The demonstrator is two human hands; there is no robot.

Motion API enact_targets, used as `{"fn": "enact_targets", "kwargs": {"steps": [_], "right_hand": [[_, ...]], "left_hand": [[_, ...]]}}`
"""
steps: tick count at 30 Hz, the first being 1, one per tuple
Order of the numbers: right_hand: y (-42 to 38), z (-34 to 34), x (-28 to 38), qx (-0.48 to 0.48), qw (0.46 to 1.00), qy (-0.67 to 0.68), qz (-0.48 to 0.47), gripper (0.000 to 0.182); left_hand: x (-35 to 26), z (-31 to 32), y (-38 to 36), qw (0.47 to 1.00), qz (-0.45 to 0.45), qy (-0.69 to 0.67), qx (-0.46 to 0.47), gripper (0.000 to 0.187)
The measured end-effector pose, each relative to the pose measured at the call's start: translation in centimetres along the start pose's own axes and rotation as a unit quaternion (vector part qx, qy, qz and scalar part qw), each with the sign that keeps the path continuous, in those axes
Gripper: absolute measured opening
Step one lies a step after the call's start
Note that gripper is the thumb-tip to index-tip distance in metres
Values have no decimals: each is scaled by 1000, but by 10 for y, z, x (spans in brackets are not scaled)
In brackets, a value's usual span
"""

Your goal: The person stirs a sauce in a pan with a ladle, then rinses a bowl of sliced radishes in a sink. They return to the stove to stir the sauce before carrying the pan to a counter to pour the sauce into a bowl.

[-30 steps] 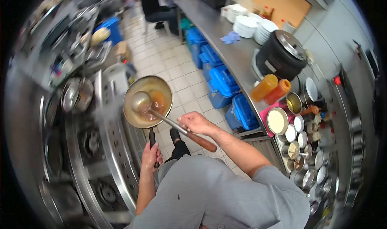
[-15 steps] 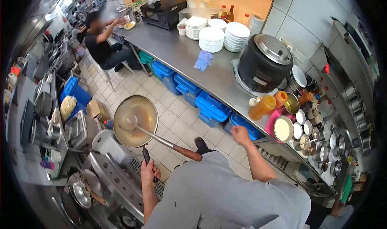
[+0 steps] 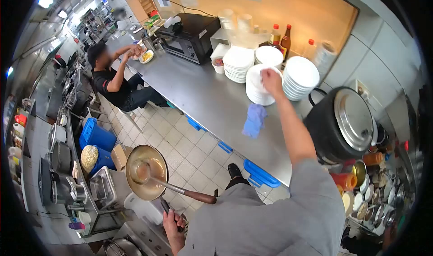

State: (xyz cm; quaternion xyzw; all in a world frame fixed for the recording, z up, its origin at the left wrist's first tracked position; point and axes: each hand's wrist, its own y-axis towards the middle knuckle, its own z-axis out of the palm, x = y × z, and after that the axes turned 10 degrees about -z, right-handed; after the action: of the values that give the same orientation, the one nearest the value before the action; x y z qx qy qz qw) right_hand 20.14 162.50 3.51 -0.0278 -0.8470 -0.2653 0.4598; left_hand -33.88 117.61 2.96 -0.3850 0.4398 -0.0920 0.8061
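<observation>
My left hand (image 3: pixel 174 224) is closed round the black handle of a wok (image 3: pixel 146 175), held out over the floor. A ladle (image 3: pixel 180 190) with a wooden grip lies across the wok, its bowl resting in brownish residue. On the steel counter, my right hand (image 3: pixel 272 81) is at the top of a stack of white plates (image 3: pixel 258 93), fingers curled downward. Whether they pinch the top plate is hidden. Beside it stand more white stacks, one of plates (image 3: pixel 237 62) and one of bowls (image 3: pixel 301 78). A crumpled blue cloth (image 3: pixel 255 120) lies just in front.
A large black soup warmer (image 3: pixel 343 125) stands right of the plates, with sauce bottles (image 3: pixel 345 180) and small pots below it. A microwave (image 3: pixel 189 37) is further back. Another person (image 3: pixel 119 78) sits at the counter's far end. Blue lidded bins (image 3: pixel 261 173) sit under the counter.
My right hand has gone from beside my body up and forward to the plate stack. The wok and ladle stay in my left hand's hold, and my view has turned toward the counter.
</observation>
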Motion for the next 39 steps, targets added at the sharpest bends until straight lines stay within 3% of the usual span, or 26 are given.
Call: {"fn": "enact_targets", "kwargs": {"steps": [2, 3, 5, 6, 7, 9, 11, 13, 14, 15, 17, 18, 20, 23, 24, 26, 27, 29, 30, 31, 33, 34, 36, 39], "right_hand": [[107, 42, -71, -80, 994, 31, 73, 25], [146, 41, -83, 72, 950, -300, -56, 27], [191, 57, -101, 130, 937, -318, 69, 32], [192, 48, -69, 191, 920, -336, 66, 35], [200, 56, -73, 192, 920, -334, 66, 35], [210, 62, -89, 34, 968, -241, -52, 38], [219, 67, -108, 59, 969, -225, -80, 40], [221, 59, -108, 180, 958, -210, -72, 38], [232, 70, -139, 224, 915, -284, -178, 37], [232, 80, -157, 213, 926, -260, -173, 35], [236, 78, -133, 284, 901, -317, -87, 30], [238, 75, -120, 284, 901, -318, -80, 30], [241, 71, -106, 267, 890, -324, -178, 26], [285, 91, -168, 298, 900, -216, -232, 27], [283, 86, -159, 296, 902, -217, -230, 27], [280, 72, -116, 163, 937, -171, -256, 30], [282, 62, -91, 160, 938, -172, -254, 30], [285, 44, -54, 206, 974, -81, 57, 34], [298, 34, -46, 264, 957, -93, 74, 32], [296, 28, -42, 259, 958, -96, 76, 32], [287, 13, -22, 117, 958, 95, 245, 27], [279, 3, -15, 112, 959, 91, 245, 27], [254, -22, -3, 70, 926, 222, 298, 25], [191, -60, 19, 18, 926, 261, 273, 21]], "left_hand": [[-15, 29, 7, 999, 2, -17, -31, 14], [-23, 38, 11, 999, 10, -24, -35, 13], [-41, 56, 21, 999, 22, -28, -39, 11], [-49, 63, 25, 999, 18, -34, -37, 11], [-54, 68, 30, 998, 14, -40, -36, 11], [-62, 70, 44, 999, 17, -35, -14, 11], [-70, 77, 55, 998, 27, 20, -48, 16], [-82, 86, 61, 998, 12, 22, -52, 13], [-88, 92, 66, 998, 2, 21, -56, 10], [-93, 95, 71, 998, -4, 30, -51, 10], [-99, 99, 79, 999, 3, 38, -22, 12], [-102, 102, 83, 999, -1, 44, -20, 12], [-105, 107, 89, 998, -8, 50, -22, 13], [-109, 121, 97, 998, -19, 53, -7, 14], [-110, 121, 100, 998, -19, 56, -5, 14], [-112, 120, 107, 997, -33, 73, 12, 15], [-114, 123, 107, 996, -33, 78, 14, 15], [-118, 132, 108, 993, -34, 106, 33, 15], [-118, 133, 109, 993, -35, 109, 36, 15], [-120, 134, 111, 992, -36, 114, 40, 15], [-123, 135, 115, 991, -39, 121, 49, 15], [-125, 137, 118, 990, -44, 126, 54, 15], [-130, 133, 124, 987, -53, 133, 66, 15], [-139, 123, 137, 983, -64, 148, 86, 15]]}}
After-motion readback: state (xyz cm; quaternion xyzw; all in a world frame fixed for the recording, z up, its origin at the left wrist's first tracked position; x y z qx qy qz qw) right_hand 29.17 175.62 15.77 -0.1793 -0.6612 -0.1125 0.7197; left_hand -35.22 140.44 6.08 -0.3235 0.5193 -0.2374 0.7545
